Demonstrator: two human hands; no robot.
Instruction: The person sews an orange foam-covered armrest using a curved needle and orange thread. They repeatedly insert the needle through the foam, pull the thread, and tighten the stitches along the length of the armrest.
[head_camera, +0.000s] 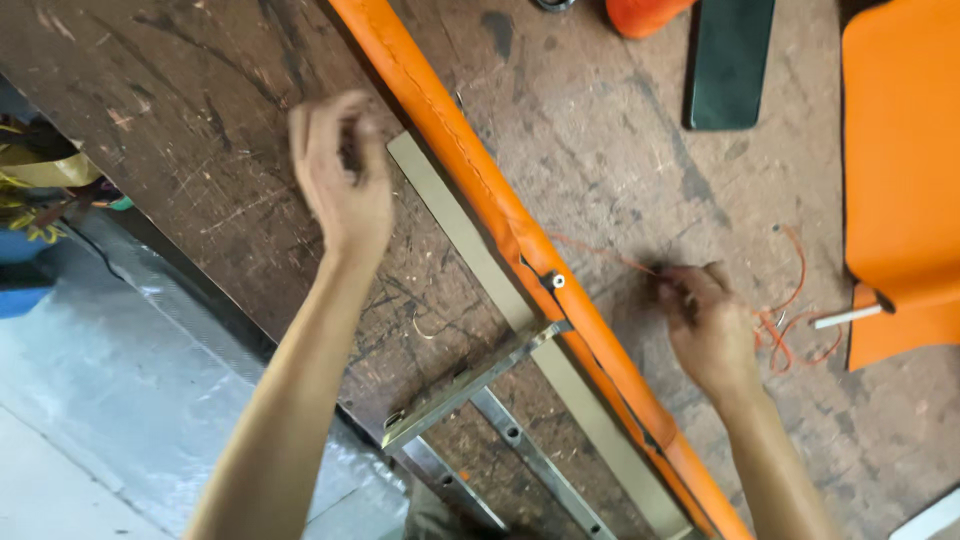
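- Right hand (708, 320) pinches orange thread (600, 252) beside the orange-covered bar (520, 240) on the workbench (620, 130).
- Left hand (343, 170) is loosely curled, raised; its hold unclear.
- Keeping the thread taut looks wise.

Dark green strip (730, 62) lies on worn wooden table (200, 120); orange sheet (900, 150) right.

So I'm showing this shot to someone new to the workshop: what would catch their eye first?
The long orange tube running diagonally across the scratched wooden bench, with a metal frame lying alongside it. Next, the two hands: the left hand is raised above the bench left of the tube, while the right hand pinches an orange thread on the tube's right side.
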